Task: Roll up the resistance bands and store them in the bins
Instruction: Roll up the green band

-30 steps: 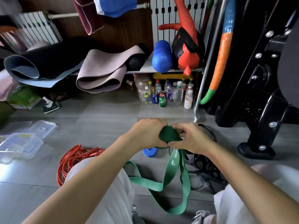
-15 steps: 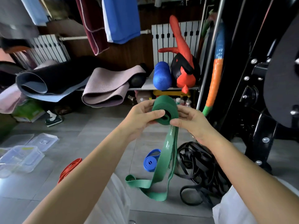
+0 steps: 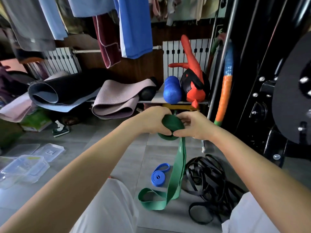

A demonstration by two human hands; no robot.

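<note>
Mid-roll: my left hand (image 3: pixel 152 121) and right hand (image 3: pixel 196 126) both pinch the green band (image 3: pixel 171 124) coil between them, tail hanging below my grip, next another turn inward.

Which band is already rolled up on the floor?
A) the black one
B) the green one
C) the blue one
C: the blue band lies coiled on the floor, the black bands are a loose tangle, and the green band is half rolled in the hands.
</note>
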